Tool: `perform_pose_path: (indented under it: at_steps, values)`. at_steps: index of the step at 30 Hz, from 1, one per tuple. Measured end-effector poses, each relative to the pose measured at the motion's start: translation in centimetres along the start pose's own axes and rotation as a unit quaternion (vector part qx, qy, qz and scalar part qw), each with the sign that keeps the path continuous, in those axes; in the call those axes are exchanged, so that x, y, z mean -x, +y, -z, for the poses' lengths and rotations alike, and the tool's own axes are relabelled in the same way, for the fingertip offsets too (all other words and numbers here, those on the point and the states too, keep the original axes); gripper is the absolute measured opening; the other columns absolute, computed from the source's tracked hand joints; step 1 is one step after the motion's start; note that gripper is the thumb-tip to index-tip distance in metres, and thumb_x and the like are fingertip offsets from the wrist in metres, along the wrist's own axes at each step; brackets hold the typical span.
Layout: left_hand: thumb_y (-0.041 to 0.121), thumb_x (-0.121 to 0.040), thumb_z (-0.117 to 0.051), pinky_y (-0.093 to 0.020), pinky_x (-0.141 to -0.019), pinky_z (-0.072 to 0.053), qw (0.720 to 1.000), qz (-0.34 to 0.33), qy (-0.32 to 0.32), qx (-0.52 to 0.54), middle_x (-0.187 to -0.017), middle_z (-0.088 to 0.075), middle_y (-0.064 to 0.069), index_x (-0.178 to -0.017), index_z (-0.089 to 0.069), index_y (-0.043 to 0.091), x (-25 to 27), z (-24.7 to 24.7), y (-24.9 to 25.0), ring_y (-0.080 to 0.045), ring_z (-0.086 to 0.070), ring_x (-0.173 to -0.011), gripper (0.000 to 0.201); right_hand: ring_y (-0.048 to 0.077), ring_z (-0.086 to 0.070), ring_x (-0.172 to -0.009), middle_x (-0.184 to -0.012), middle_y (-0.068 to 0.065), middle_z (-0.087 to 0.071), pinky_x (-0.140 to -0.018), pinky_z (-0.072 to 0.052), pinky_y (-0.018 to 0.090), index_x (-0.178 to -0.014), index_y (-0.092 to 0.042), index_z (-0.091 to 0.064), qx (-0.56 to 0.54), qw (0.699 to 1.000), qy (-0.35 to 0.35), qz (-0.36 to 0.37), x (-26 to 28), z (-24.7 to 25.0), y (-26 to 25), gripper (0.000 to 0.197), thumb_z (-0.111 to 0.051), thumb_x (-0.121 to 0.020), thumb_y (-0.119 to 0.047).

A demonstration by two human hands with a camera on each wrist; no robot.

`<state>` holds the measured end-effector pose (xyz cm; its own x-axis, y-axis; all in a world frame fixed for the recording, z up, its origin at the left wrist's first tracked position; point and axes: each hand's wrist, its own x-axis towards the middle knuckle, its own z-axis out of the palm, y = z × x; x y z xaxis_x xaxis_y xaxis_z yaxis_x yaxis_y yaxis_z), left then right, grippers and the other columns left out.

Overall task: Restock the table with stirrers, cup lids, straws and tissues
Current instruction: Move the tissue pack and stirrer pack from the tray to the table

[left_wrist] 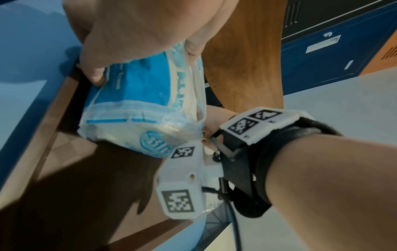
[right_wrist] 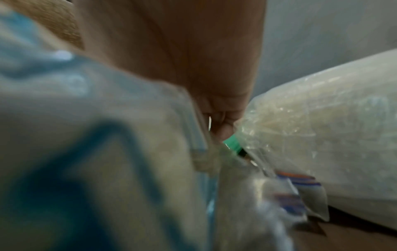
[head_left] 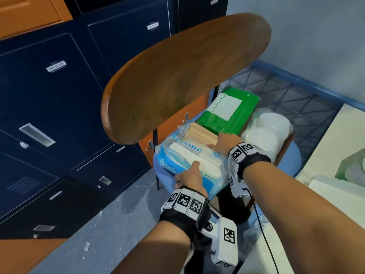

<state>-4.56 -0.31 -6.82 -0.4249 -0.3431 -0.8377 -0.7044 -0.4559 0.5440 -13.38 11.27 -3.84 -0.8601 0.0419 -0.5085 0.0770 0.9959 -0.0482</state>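
A blue and white tissue pack [head_left: 189, 161] lies at the near end of a brown box [left_wrist: 53, 118] on a chair seat. My left hand [head_left: 189, 177] grips its near edge, thumb on top and fingers underneath [left_wrist: 94, 76]. My right hand [head_left: 225, 141] holds its far right side, thumb on top. Its fingers [right_wrist: 223, 129] reach down between the pack [right_wrist: 75, 152] and a clear bag of white cup lids [right_wrist: 322, 118]. Wooden stirrers [head_left: 201, 133] lie in plastic just behind the tissues. Behind them is a green wrapped pack [head_left: 229, 111]. The lids [head_left: 264, 131] sit at the box's right.
The wooden chair back [head_left: 183, 76] rises just left of and over the box. Dark blue lockers [head_left: 49, 95] line the left side. A blue mesh crate [head_left: 286, 91] stands behind the chair. A white surface [head_left: 335, 145] lies to the right, and grey floor [head_left: 118, 214] lies below.
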Motion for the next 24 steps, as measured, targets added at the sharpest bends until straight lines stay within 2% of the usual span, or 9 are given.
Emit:
perform_pose_path:
  at_steps: [3, 6, 9, 13, 15, 17, 19, 21, 24]
  values:
    - [0.043, -0.056, -0.076, -0.05, -0.094, -0.049, 0.999, -0.028, -0.018, 0.005, -0.13, -0.049, -0.013, -0.129, -0.042, 0.011, -0.4, 0.2, -0.1, -0.034, -0.056, -0.11, 0.087, 0.023, -0.058, -0.082, -0.09, 0.009, -0.061, -0.07, -0.042, 0.028, -0.083, -0.007, -0.059, 0.015, 0.999, -0.035, 0.007, -0.4, 0.3, 0.2, 0.064, -0.032, -0.089, -0.066]
    - [0.046, -0.04, -0.076, -0.05, -0.092, -0.05, 0.996, -0.063, -0.063, 0.03, -0.119, -0.06, -0.013, -0.114, -0.051, 0.009, -0.7, 0.4, -0.2, -0.034, -0.061, -0.102, 0.086, 0.014, -0.044, -0.058, -0.064, 0.002, -0.047, -0.065, -0.039, 0.026, -0.058, -0.012, -0.044, -0.014, 0.999, -0.037, 0.004, -0.6, 0.0, 0.5, 0.062, -0.031, -0.09, -0.064]
    - [0.04, -0.05, -0.079, -0.049, -0.091, -0.051, 0.995, -0.056, -0.083, 0.019, -0.112, -0.064, -0.013, -0.116, -0.054, 0.006, -0.9, 1.0, 0.2, -0.033, -0.063, -0.1, 0.078, 0.013, -0.04, -0.054, -0.062, 0.002, -0.044, -0.049, -0.032, 0.023, -0.062, -0.011, -0.045, -0.088, 0.995, -0.045, 0.008, -0.7, -0.6, 0.7, 0.056, -0.042, -0.089, -0.06]
    - [0.036, -0.057, -0.08, -0.049, -0.092, -0.051, 0.994, -0.083, -0.066, 0.007, -0.116, -0.06, -0.013, -0.119, -0.053, 0.008, -0.1, 1.4, 0.9, -0.033, -0.061, -0.103, 0.073, 0.013, -0.037, -0.053, -0.06, 0.003, -0.04, -0.047, -0.026, 0.023, -0.06, -0.015, -0.039, -0.181, 0.981, -0.065, 0.01, -0.4, -0.9, 0.6, 0.047, -0.053, -0.088, -0.05]
    - [0.021, -0.069, -0.079, -0.047, -0.093, -0.05, 0.99, -0.108, -0.083, 0.043, -0.118, -0.061, -0.011, -0.123, -0.05, 0.008, 0.5, 1.6, 1.7, -0.031, -0.061, -0.104, 0.062, 0.019, -0.052, -0.068, -0.076, 0.008, -0.055, -0.058, -0.038, 0.025, -0.077, -0.007, -0.055, -0.223, 0.971, -0.091, 0.011, -0.2, -1.2, 0.5, 0.043, -0.055, -0.087, -0.049]
    - [0.009, -0.077, -0.073, -0.044, -0.091, -0.051, 0.984, -0.126, -0.114, 0.058, -0.118, -0.062, -0.012, -0.125, -0.049, 0.006, 1.2, 2.1, 2.7, -0.03, -0.062, -0.105, 0.053, 0.024, -0.059, -0.091, -0.103, 0.012, -0.062, -0.076, -0.046, 0.03, -0.11, -0.003, -0.059, -0.291, 0.952, -0.092, 0.018, 0.4, -1.6, 0.7, 0.058, -0.064, -0.079, -0.052]
    - [0.006, -0.081, -0.069, -0.042, -0.088, -0.051, 0.977, -0.136, -0.161, 0.041, -0.116, -0.064, -0.013, -0.118, -0.055, 0.009, 2.0, 2.9, 3.4, -0.029, -0.063, -0.099, 0.04, 0.024, -0.059, -0.092, -0.105, 0.011, -0.062, -0.073, -0.048, 0.028, -0.115, -0.004, -0.058, -0.37, 0.927, -0.06, 0.009, 1.7, -2.2, 0.7, 0.06, -0.067, -0.077, -0.05]
    - [0.002, -0.083, -0.065, -0.041, -0.088, -0.049, 0.967, -0.156, -0.199, 0.015, -0.099, -0.067, -0.008, -0.097, -0.059, 0.019, 2.6, 3.9, 3.9, -0.023, -0.064, -0.086, 0.022, 0.026, -0.062, -0.09, -0.101, 0.012, -0.066, -0.07, -0.051, 0.03, -0.113, -0.004, -0.06, -0.464, 0.886, -0.024, -0.004, 3.2, -2.9, 0.6, 0.048, -0.068, -0.081, -0.038]
    - [0.001, -0.085, -0.061, -0.039, -0.086, -0.05, 0.949, -0.173, -0.262, -0.018, -0.093, -0.068, -0.005, -0.088, -0.06, 0.023, 3.8, 5.1, 4.4, -0.02, -0.064, -0.084, 0.022, 0.026, -0.065, -0.097, -0.107, 0.015, -0.068, -0.09, -0.051, 0.04, -0.119, -0.002, -0.06, -0.611, 0.791, 0.011, -0.022, 6.3, -3.5, 1.0, 0.046, -0.071, -0.08, -0.024]
